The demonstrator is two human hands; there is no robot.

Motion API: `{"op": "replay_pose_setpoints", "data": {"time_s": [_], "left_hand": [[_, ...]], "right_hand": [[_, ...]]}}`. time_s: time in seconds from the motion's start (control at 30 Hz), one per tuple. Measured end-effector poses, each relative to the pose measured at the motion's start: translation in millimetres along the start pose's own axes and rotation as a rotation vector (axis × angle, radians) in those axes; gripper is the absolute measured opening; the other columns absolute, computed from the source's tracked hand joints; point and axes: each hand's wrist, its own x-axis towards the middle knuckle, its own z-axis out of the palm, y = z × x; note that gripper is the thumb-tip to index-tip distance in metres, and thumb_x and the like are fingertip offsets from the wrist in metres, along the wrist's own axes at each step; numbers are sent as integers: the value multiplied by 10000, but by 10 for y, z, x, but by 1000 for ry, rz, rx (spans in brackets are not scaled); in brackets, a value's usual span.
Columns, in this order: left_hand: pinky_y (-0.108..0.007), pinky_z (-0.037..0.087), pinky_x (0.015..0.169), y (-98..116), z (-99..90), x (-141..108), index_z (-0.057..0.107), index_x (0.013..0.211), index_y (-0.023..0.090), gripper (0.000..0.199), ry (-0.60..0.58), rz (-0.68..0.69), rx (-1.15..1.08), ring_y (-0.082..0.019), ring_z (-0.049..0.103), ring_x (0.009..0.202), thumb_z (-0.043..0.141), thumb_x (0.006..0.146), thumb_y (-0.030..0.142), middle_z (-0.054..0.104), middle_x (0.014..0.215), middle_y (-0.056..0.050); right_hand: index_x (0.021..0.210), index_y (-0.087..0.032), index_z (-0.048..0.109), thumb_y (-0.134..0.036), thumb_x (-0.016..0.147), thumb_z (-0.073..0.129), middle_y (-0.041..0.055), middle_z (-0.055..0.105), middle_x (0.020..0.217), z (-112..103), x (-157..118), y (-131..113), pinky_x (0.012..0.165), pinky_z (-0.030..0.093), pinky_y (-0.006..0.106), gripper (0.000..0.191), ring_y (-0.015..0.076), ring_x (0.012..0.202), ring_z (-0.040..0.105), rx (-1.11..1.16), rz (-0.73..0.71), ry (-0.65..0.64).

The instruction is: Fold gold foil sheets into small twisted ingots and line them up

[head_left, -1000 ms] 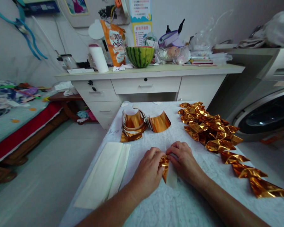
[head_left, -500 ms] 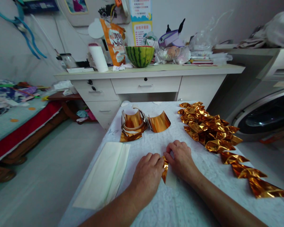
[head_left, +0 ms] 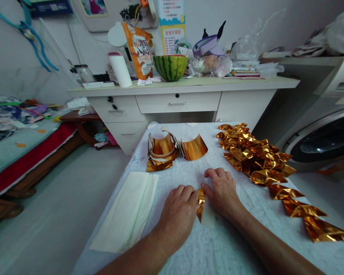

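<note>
A sheet of gold foil paper (head_left: 200, 205) lies partly folded on the cloth-covered table between my hands, with a pale strip of its backing showing at the right. My left hand (head_left: 180, 210) is closed over the left side of the sheet, its fingers bent and pressing on the foil. My right hand (head_left: 222, 191) rests at the sheet's right edge. Its thumb touches the paper near the top, while the index finger is lifted apart from it. Both palms hide part of the sheet.
Folded gold foil pieces (head_left: 246, 152) are heaped on the right and trail toward me. Curled gold sheets (head_left: 163, 147) and another curled sheet (head_left: 194, 148) stand at the back. Pale folded paper (head_left: 124, 210) lies left. Behind is a white desk (head_left: 177, 102) with a watermelon half (head_left: 170, 68).
My right hand has shifted slightly right and its index finger has spread away from the thumb. My left hand stays on the foil paper. The view has moved very slightly.
</note>
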Motion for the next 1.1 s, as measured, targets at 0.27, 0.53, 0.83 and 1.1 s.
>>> {"op": "replay_pose_setpoints", "data": {"time_s": [0.27,0.53,0.83,1.1], "left_hand": [[-384,456,866,-38,-108,-19,635,1134,254,228,12,-64,-203,-215,522,959,601,910,233,597,1002,-15],[-381,422,888,-157,-112,-16,685,1133,314,335,46,-106,-410,-205,509,971,633,844,154,578,995,-16],[-395,414,935,-176,-118,21,659,1148,274,345,57,-40,-440,-214,515,1028,571,858,109,629,1088,-17],[-353,420,968,-171,-160,35,629,1152,211,333,-10,126,-450,-194,537,1032,501,887,55,669,1159,-6]], "right_hand": [[1263,-339,584,-202,837,595,80,558,1097,26,41,60,742,313,362,448,272,954,486,-26,12,-37],[1293,-239,538,-167,854,539,95,575,1109,37,32,134,790,358,390,445,281,991,487,23,5,-13],[871,-219,564,-141,779,540,66,546,1039,-283,-93,180,875,421,397,123,251,1012,489,344,-308,-104],[997,-229,546,-10,588,514,80,501,1218,-443,-195,208,994,388,420,465,261,1195,436,257,-454,-332]]}}
